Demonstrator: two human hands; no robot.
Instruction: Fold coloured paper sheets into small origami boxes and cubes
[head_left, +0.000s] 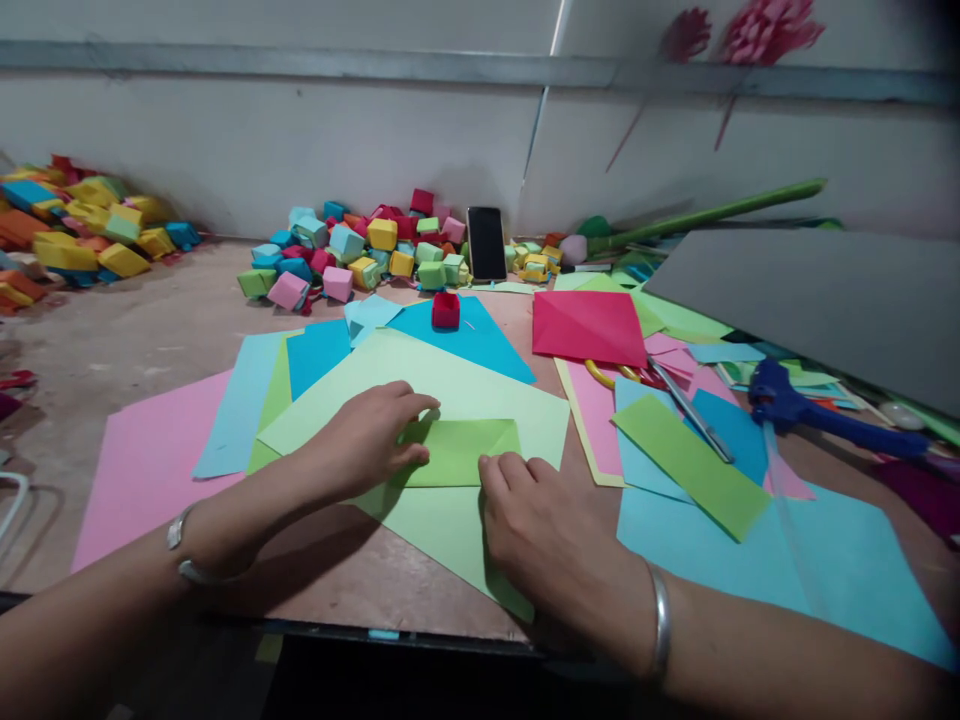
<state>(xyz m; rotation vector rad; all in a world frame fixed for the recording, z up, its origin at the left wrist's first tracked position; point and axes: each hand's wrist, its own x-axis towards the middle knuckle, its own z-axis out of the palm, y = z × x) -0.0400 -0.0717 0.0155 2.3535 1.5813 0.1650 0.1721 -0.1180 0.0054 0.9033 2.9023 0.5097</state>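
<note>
A folded strip of lime-green paper [469, 455] lies over a larger pale green sheet [517, 400]. My right hand [536, 520] pinches the strip's lower right edge between thumb and curled fingers. At the strip's left end is my left hand [375, 430], its thumb at the paper and its index finger stretched out apart from it. The left palm hides part of that end. Under the pale sheet lie a blue sheet [480, 335] and a pink sheet [150, 450]. A small red paper box [445, 311] sits on the blue one.
Folded paper cubes [382, 235] are heaped along the wall beside a phone [487, 245]. More paper pieces [97, 225] pile up at far left. To the right are a red envelope-like paper [589, 328], a silver pen-like tool [690, 410], a lime strip [690, 465] and a blue glue gun [832, 410].
</note>
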